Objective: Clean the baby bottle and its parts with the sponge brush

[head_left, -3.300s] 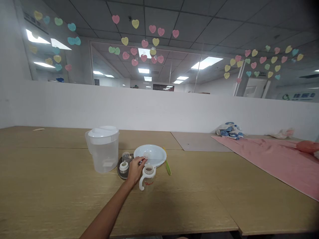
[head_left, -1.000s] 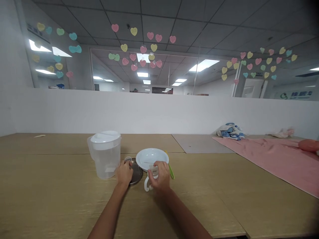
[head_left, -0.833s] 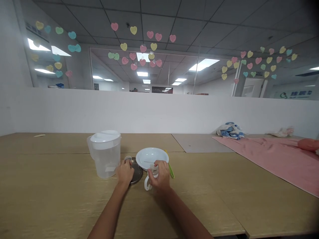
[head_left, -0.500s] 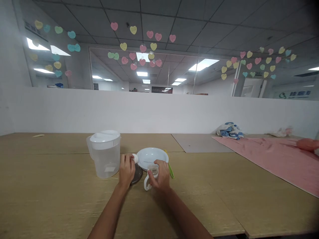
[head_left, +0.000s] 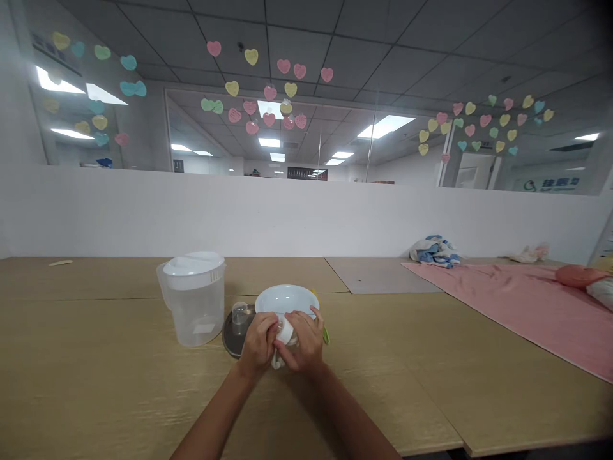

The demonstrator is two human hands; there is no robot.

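The left hand (head_left: pixel 258 345) and right hand (head_left: pixel 302 340) close over most of a bottle (head_left: pixel 285 332), leaving only a white collar and the lower loop of a handle in view; whatever is inside is hidden. Those hands also cover the near rim of a white plate (head_left: pixel 286 297). A green utensil (head_left: pixel 326 336) shows as a mere sliver beside the right hand. A small clear cup (head_left: pixel 239 314) stands on a dark round lid (head_left: pixel 230 340), too small to show any contents. The left forearm (head_left: pixel 211 418) and right forearm (head_left: pixel 352 415) run off the bottom edge. A pink cloth (head_left: pixel 502 313) and a pale bundle (head_left: pixel 598 294) are cut off at the right edge. A far wall sign (head_left: pixel 546 184) is too blurred to read.
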